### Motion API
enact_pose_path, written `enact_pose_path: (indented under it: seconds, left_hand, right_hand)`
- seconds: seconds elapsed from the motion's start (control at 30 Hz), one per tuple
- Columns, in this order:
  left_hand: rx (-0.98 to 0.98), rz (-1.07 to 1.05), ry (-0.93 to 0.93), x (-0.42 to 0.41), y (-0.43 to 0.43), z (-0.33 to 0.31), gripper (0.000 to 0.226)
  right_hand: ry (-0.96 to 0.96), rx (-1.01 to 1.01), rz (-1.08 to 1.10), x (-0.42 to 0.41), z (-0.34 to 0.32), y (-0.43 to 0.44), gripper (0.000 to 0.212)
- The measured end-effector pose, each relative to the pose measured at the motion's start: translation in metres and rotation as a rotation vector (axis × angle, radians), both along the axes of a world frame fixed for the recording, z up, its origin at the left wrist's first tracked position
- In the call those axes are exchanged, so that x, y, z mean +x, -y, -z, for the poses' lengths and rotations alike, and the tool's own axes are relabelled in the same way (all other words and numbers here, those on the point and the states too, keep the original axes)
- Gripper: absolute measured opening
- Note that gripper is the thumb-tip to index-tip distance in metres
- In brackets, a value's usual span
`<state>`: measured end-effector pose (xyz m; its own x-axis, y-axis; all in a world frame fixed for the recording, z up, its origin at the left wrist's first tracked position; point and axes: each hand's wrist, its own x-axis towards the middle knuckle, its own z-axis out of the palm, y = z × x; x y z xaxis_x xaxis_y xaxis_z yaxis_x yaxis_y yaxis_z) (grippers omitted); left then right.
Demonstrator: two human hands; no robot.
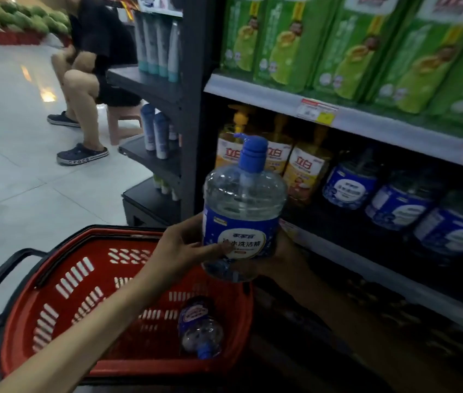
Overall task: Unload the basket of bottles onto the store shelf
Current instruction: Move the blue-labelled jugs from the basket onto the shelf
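I hold a clear bottle with a blue pump cap and blue label (243,211) upright in both hands, above the right rim of the red basket (62,282). My left hand (184,245) grips its left side. My right hand (281,251) is mostly hidden behind and under the bottle. One more bottle of the same kind (200,327) lies on its side in the basket's bottom. The middle shelf (338,231) to the right carries matching blue-label bottles (349,185).
Yellow pump bottles (304,171) stand at the shelf's left end. Green packs (346,43) fill the shelf above. A dark end rack (156,154) with tubes stands left of the shelf. A person (88,80) sits on a pink stool on the tiled floor.
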<state>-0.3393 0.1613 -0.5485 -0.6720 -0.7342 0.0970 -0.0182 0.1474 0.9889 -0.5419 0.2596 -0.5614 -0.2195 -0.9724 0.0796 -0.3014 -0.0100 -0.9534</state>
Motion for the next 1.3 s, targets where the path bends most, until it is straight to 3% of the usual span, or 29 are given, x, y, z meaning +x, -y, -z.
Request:
enact_pose_path:
  seconds: [0.1,0.2,0.4,0.63,0.83,0.97,1.1,1.3]
  left_hand:
    - [-0.075,0.058,0.040,-0.030,-0.012,-0.004,0.046]
    - [-0.102,0.120,0.040,-0.064,-0.026,-0.006,0.044]
    - [-0.199,0.249,0.059,-0.147,-0.059,-0.002,0.040]
    - [-0.237,0.385,0.098,-0.251,-0.109,0.016,0.051]
    - [-0.335,0.461,0.026,-0.329,-0.156,0.017,0.055]
    - [-0.349,0.535,-0.011,-0.376,-0.175,0.013,0.068]
    - [-0.331,0.696,-0.036,-0.415,-0.193,-0.002,0.058]
    - [-0.408,0.716,-0.035,-0.462,-0.207,-0.004,0.074]
  right_hand:
    - [0.014,0.037,0.060,-0.026,-0.003,-0.027,0.072]
    - [-0.021,0.031,0.114,-0.055,-0.004,-0.053,0.066]
    - [0.029,-0.006,0.220,-0.113,-0.001,-0.113,0.082]
    - [0.076,-0.023,0.454,-0.181,0.018,-0.193,0.087]
    - [0.098,-0.069,0.606,-0.238,0.019,-0.252,0.084]
    - [0.093,-0.117,0.740,-0.268,0.024,-0.276,0.079]
    - [0.126,-0.193,0.875,-0.288,0.025,-0.291,0.079]
    - [0.070,-0.267,0.980,-0.323,0.032,-0.304,0.087]
